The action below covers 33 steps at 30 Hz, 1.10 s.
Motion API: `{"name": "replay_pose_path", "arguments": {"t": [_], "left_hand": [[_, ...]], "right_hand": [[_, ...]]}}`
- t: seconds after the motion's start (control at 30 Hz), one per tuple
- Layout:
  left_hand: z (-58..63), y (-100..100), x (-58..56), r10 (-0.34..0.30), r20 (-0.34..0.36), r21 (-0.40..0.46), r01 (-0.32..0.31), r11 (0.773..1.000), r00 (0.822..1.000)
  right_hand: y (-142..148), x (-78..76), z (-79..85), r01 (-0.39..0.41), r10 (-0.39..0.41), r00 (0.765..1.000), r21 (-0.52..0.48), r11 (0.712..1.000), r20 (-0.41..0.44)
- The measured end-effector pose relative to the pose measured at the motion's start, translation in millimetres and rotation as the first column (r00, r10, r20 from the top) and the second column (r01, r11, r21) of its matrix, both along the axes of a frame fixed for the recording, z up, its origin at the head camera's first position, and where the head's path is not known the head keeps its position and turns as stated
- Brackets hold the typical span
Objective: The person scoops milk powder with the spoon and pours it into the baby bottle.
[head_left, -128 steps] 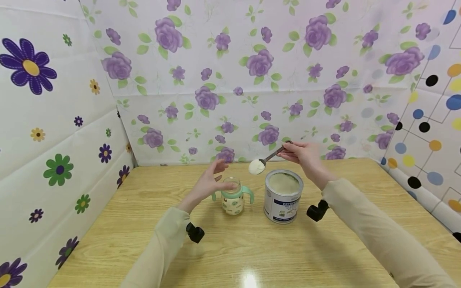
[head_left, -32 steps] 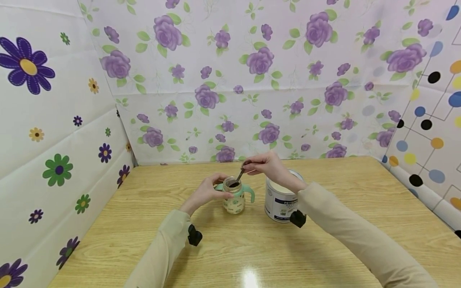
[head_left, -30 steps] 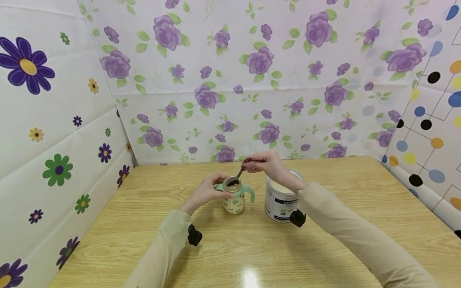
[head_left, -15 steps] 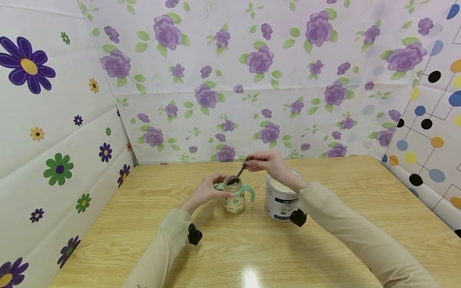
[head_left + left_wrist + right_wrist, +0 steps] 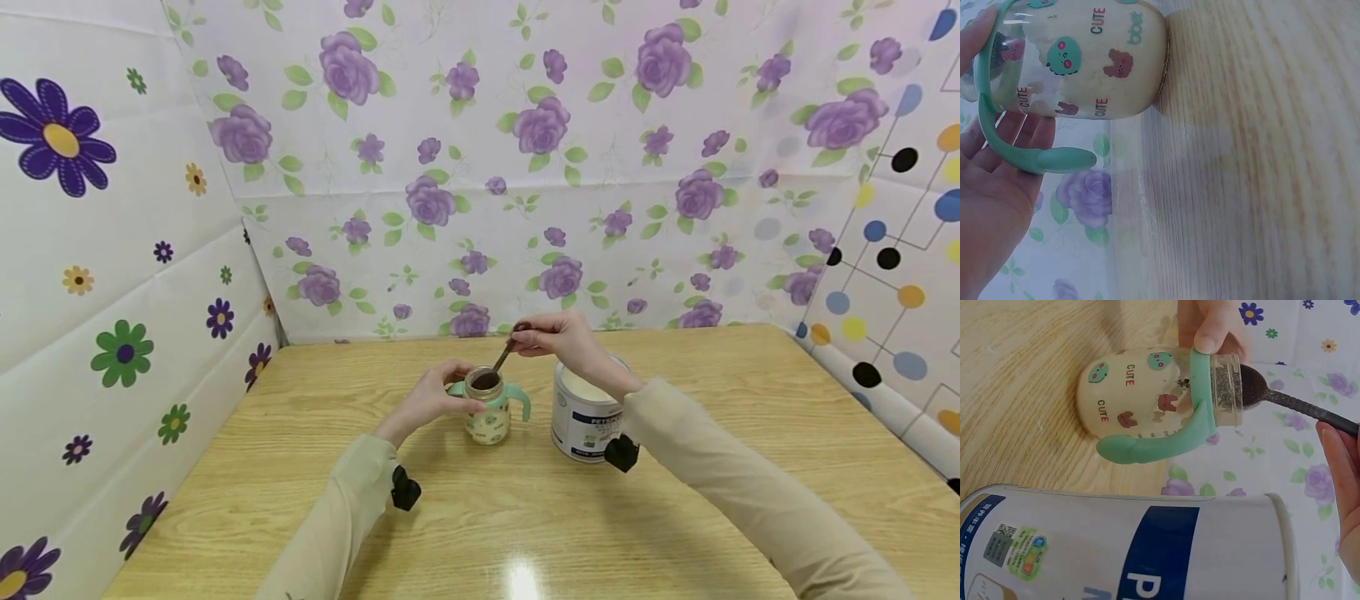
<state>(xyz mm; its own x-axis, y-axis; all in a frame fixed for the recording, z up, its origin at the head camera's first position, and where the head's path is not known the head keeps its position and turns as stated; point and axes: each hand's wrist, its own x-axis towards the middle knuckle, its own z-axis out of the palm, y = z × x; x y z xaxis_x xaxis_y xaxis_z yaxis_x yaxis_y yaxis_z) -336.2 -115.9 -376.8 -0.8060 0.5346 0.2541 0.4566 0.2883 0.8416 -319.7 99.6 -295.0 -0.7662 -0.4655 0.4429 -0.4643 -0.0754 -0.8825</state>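
Note:
My left hand (image 5: pixel 431 398) grips the clear baby bottle (image 5: pixel 487 427) around its mint-green collar, thumb in front and fingers behind. Cartoon animals and CUTE lettering cover the bottle, which stands upright, uncapped and largely filled with something creamy. Between thumb and fingers, my right hand (image 5: pixel 561 337) pinches the handle of a dark brown spoon (image 5: pixel 1310 407). The bowl tilts down at the bottle's mouth, and no heap of powder shows on it. In the right wrist view, the bottle's neck (image 5: pixel 1227 390) has dark specks inside. Some left fingers are hidden behind the bottle.
An uncovered white and navy can (image 5: pixel 585 429) of pale powder stands just right of the bottle, partly below my right forearm. Both rest on a wood-grain table (image 5: pixel 480 533). Flowered sheets (image 5: pixel 450 167) rise behind and to the left, with a dotted sheet (image 5: pixel 907 250) at right.
The spoon, heaped with white powder earlier, has moved left from above the can to the bottle's mouth, and the heap is gone. My left hand has closed around the bottle. Lately the spoon lifts slightly.

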Motion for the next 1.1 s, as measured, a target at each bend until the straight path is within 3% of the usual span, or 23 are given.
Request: {"name": "replay_pose_path", "arguments": {"t": [0.1, 0.27, 0.43, 0.5, 0.57, 0.77, 0.97, 1.1], "left_hand": [[5.4, 1, 5.4, -0.007, 0.005, 0.007, 0.007, 1.0, 1.0], [8.4, 2, 8.7, -0.02, 0.015, 0.025, 0.019, 0.999, 1.0], [9.3, 2, 10.2, -0.024, 0.032, 0.041, 0.023, 0.999, 0.999], [9.5, 3, 10.1, -0.025, 0.034, 0.043, 0.024, 0.999, 0.999], [9.8, 2, 10.2, -0.028, 0.034, 0.045, 0.026, 0.999, 0.999], [10.7, 2, 10.7, -0.038, 0.027, 0.044, 0.037, 0.998, 0.999], [6.1, 2, 6.2, -0.046, 0.021, 0.054, 0.045, 0.998, 0.999], [0.0, 1, 0.7, -0.046, 0.012, 0.041, 0.045, 0.998, 0.999]], "right_hand": [[1, -5.8, -5.0, 0.022, -0.022, 1.0, 0.004, 1.0, 0.009], [8, -39.6, -33.0, 0.06, -0.06, 0.998, -0.003, 0.998, 0.012], [19, -79.9, -62.8, 0.081, -0.078, 0.997, -0.12, 0.989, 0.025], [24, -95.8, -74.5, 0.079, -0.081, 0.997, -0.174, 0.982, -0.006], [28, -102.3, -77.2, 0.083, -0.091, 0.995, -0.207, 0.975, -0.033], [39, -105.2, -75.3, 0.1, -0.111, 0.994, -0.277, 0.956, -0.023], [56, -103.9, -68.6, 0.19, -0.19, 0.981, -0.348, 0.918, 0.035], [74, -100.2, -63.3, 0.219, -0.217, 0.975, -0.349, 0.911, 0.047]]}}
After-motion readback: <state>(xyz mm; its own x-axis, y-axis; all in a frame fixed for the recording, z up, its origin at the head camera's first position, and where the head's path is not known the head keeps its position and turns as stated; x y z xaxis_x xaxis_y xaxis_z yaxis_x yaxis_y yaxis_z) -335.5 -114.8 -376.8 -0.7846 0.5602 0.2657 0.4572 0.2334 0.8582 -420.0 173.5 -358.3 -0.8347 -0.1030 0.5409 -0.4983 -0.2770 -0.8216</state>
